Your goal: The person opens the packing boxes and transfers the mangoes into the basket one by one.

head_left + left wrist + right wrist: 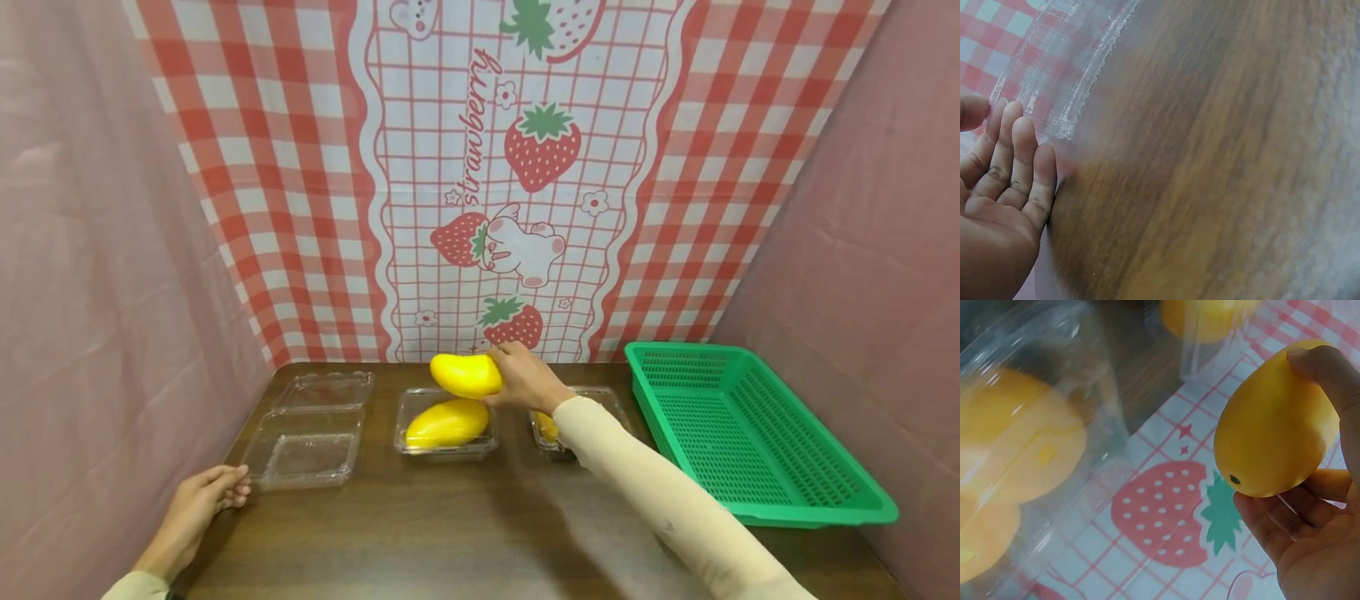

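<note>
My right hand (528, 379) grips a yellow mango (465, 375) between thumb and fingers, above the middle clear plastic container (442, 452). Another mango (447, 423) lies in that container. In the right wrist view the held mango (1275, 422) shows a small dark stem spot at one end. At the left, my left hand (206, 500) is at the front left corner of a clear container (307, 458) whose lid (326, 392) is folded back. Fairly straight fingers (1022, 147) reach the plastic edge in the left wrist view.
Partly behind my right forearm stands a third clear container (607, 404), with yellow fruit showing inside. A green plastic basket (660, 425) with slotted walls stands at the right. Checked strawberry cloth (487, 167) hangs behind the brown wooden table (420, 533), with pink cloth on both sides.
</note>
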`<state>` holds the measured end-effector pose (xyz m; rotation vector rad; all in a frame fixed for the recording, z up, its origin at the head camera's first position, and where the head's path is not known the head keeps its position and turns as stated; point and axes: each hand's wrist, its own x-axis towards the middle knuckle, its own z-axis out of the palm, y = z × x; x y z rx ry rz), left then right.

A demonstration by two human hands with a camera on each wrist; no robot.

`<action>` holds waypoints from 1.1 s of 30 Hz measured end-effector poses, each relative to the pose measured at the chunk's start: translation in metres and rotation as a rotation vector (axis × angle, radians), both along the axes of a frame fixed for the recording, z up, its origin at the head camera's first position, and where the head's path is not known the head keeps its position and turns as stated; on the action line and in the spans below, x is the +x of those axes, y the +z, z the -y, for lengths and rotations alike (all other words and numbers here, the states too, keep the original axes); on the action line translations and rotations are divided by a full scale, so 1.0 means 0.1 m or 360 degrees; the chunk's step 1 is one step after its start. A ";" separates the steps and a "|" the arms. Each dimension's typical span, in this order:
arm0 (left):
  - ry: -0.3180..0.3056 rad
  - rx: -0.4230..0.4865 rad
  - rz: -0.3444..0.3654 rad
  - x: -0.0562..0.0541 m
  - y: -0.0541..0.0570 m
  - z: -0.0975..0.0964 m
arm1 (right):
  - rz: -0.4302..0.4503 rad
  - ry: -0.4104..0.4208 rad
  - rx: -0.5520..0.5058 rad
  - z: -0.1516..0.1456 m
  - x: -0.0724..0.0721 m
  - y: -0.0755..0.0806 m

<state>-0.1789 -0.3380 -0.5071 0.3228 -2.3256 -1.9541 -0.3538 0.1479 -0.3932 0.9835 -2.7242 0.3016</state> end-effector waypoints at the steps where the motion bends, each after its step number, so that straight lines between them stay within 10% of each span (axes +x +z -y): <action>1: -0.0004 -0.0010 0.0006 0.01 0.00 0.00 | -0.0002 -0.0005 -0.0006 -0.03 0.00 0.00; 33: -0.0004 0.0013 -0.0035 0.01 -0.01 -0.02 | 0.0057 -0.0403 -0.0121 -1.12 -0.03 0.09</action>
